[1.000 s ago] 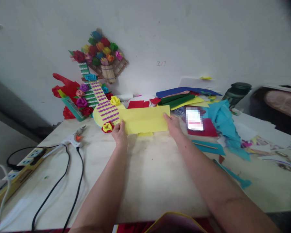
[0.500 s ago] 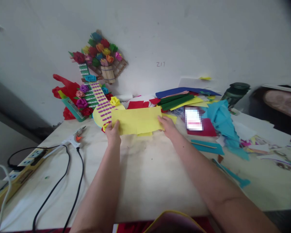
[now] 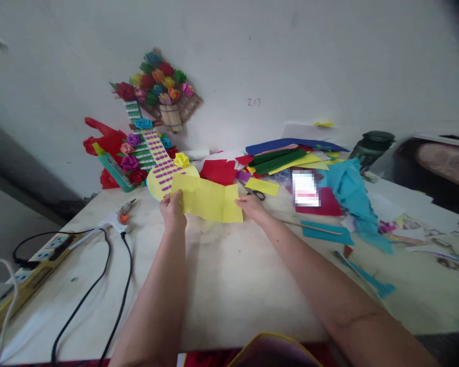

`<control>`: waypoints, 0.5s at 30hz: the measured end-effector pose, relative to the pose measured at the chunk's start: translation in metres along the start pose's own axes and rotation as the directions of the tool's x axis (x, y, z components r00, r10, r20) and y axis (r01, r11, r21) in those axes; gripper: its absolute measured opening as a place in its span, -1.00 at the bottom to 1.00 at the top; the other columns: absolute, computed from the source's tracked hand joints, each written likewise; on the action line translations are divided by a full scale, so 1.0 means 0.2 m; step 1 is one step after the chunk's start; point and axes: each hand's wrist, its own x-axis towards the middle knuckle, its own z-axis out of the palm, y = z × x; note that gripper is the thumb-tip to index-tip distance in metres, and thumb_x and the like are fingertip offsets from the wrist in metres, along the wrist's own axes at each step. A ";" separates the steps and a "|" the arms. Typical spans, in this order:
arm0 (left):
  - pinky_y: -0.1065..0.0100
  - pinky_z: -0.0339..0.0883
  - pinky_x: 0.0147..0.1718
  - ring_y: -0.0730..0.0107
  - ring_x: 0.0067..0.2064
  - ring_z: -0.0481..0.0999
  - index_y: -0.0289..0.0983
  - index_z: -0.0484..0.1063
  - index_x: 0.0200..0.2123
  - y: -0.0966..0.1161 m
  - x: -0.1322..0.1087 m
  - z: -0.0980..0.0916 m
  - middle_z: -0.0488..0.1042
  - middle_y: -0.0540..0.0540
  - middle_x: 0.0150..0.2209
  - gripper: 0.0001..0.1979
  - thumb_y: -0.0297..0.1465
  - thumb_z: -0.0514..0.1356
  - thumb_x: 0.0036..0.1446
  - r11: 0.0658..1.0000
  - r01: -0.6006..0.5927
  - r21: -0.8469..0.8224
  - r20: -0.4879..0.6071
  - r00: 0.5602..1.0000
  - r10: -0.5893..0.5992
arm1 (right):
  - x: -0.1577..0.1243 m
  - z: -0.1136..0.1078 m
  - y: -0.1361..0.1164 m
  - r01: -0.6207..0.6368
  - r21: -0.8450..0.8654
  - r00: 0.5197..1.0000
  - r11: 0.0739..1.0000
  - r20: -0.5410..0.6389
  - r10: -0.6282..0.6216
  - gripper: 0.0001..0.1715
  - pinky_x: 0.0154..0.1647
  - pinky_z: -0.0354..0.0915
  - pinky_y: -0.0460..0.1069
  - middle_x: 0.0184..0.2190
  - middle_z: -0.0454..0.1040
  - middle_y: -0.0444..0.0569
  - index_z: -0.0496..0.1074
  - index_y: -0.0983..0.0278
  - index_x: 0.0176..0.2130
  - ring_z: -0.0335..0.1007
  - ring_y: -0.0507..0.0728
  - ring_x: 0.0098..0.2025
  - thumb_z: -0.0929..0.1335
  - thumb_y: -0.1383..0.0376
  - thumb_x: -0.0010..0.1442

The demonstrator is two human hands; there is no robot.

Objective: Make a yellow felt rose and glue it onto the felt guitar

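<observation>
A strip of yellow paper (image 3: 204, 199) with a crease near its right end is stretched between my two hands, above the table. My left hand (image 3: 173, 208) pinches its left edge, thumb in front. At the right edge, my right hand (image 3: 251, 205) grips it between thumb and fingers. Behind the strip lies a guitar-shaped craft piece (image 3: 158, 181) with purple stripes and paper flowers, partly covered by the paper. Scissors (image 3: 258, 194) with dark handles rest just beyond my right hand, beside another yellow piece (image 3: 262, 186) and red paper (image 3: 219, 172).
On the left are a glue gun (image 3: 118, 220) with a black cord, a power strip (image 3: 42, 265) and a green glue bottle (image 3: 117, 172). Coloured sheets (image 3: 283, 158) are stacked at the back. To the right lie blue crepe paper (image 3: 348, 188), a stick (image 3: 321, 229) and a dark bottle (image 3: 373, 148).
The yellow strip has come lower, and its right end has swung left and down with my right hand. The scissors and more red paper are now uncovered.
</observation>
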 end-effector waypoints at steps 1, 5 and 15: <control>0.37 0.32 -0.46 0.40 -0.46 0.44 -0.32 0.37 -0.49 0.00 0.00 0.00 0.44 -0.02 -0.48 -0.78 -0.37 0.25 -0.31 1.000 0.004 -0.003 -0.004 1.000 -0.004 | 0.00 0.00 0.00 -0.009 -0.063 1.000 0.998 0.025 0.010 -0.71 -0.56 0.06 -0.11 -0.68 0.27 -0.14 0.35 0.29 -0.65 0.19 0.01 -0.57 0.26 0.19 -0.03; 0.39 0.31 -0.47 0.41 -0.47 0.43 -0.30 0.32 -0.53 0.00 0.00 0.00 0.42 0.01 -0.50 -0.82 -0.38 0.22 -0.31 0.999 0.045 -0.003 0.016 0.999 -0.045 | -0.01 -0.01 -0.01 -0.024 -0.160 1.000 0.987 -0.009 0.023 -0.68 -0.58 -0.01 -0.12 -0.69 0.25 -0.15 0.35 0.28 -0.64 0.15 -0.02 -0.58 0.23 0.19 0.01; 0.40 0.19 -0.58 0.39 -0.56 0.33 -0.28 0.29 -0.59 -0.02 -0.03 0.00 0.29 0.00 -0.64 -0.89 -0.38 0.12 -0.32 0.735 0.178 0.655 0.106 0.941 -0.323 | 0.05 -0.26 -0.01 -0.032 -0.091 0.991 0.995 -0.130 0.020 -0.75 -0.58 0.04 -0.11 -0.71 0.28 -0.14 0.42 0.32 -0.60 0.21 0.01 -0.58 0.31 0.19 -0.10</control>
